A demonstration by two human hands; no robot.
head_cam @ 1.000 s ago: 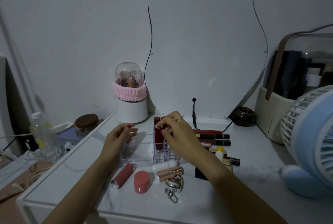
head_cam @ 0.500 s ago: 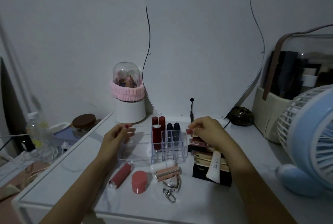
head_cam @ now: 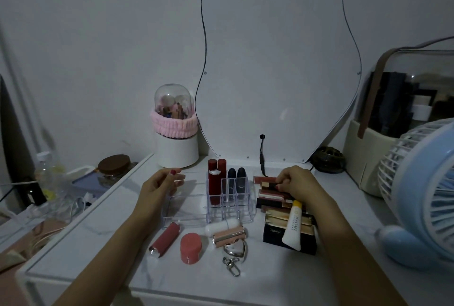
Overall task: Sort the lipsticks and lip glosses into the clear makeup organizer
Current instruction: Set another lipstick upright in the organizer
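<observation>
Mid-pick — your right hand fingers pinch a lip gloss tube off the pile. Left hand, fingers loosely apart, steadies the clear makeup organizer — next, stand the tube in an empty slot.

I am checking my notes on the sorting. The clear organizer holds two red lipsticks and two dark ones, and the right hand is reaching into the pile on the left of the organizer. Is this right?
Not quite. In the head view the pile that the right hand reaches into lies on the right of the organizer, not the left. The rest holds: two red lipsticks and two dark ones stand in it.
</observation>
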